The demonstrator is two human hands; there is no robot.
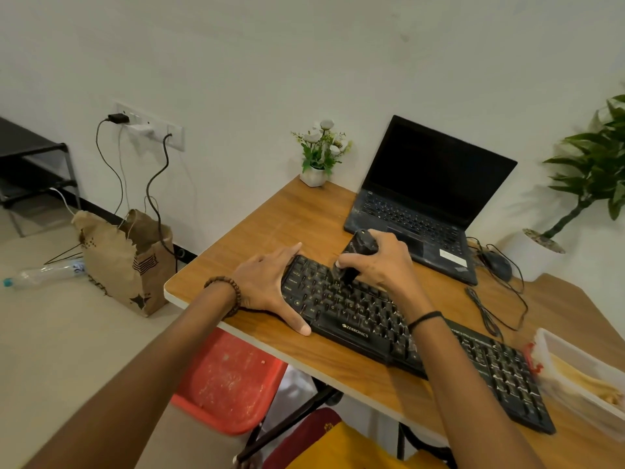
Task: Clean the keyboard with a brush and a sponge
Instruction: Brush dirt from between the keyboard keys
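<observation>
Wooden surface (270,218) against a white wall (304,45) carries everything we work with. At its far side stands an open laptop (429,184), screen dark. Nearer us the black keyboard (372,319) lies diagonally across the surface, its right end just beside a clear container (554,346) whose yellowish content we cannot identify. We judge the keyboard light, rigid and liable to slide, so we brace it at the frame, not the keys: our left hand (267,282) lies over its left end, fingers straight and spread. Our right hand (382,262) has its fingers curled round the black brush (358,245), tip down on the upper-left keys. Light strokes seem advisable.
</observation>
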